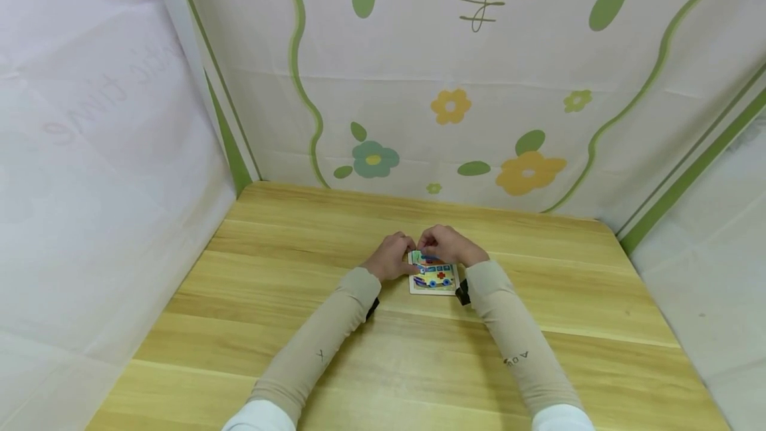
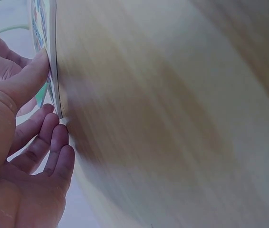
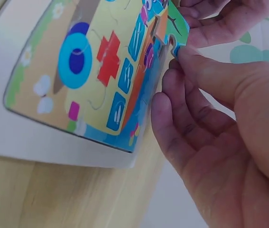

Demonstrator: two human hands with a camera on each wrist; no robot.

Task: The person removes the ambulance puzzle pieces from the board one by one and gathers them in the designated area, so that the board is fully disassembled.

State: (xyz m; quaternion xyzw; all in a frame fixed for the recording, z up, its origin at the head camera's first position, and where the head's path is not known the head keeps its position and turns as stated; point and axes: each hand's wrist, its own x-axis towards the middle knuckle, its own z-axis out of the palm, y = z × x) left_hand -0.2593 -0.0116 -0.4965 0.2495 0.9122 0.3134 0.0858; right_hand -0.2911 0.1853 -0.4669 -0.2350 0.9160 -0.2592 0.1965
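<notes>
A jigsaw puzzle [image 1: 438, 277] of a yellow ambulance with a red cross lies in a white-bordered tray [image 3: 1, 118] on the table. My left hand [image 1: 387, 259] holds the tray by its far left corner. Its thumb [image 2: 32, 76] lies over the edge, and the other fingers [image 2: 64, 159] are bent around the corner. At the puzzle's far edge, my right hand [image 1: 445, 245] pinches a green and blue puzzle piece [image 3: 177, 26] between thumb and index finger. That piece is tilted up from the tray. The right fingertips partly hide it in the head view.
The wooden table [image 1: 287, 285] stretches around the puzzle on all sides. A white curtain with printed flowers [image 1: 451, 106] hangs behind its back edge, and white cloth walls [image 1: 108, 218] close off the left and right.
</notes>
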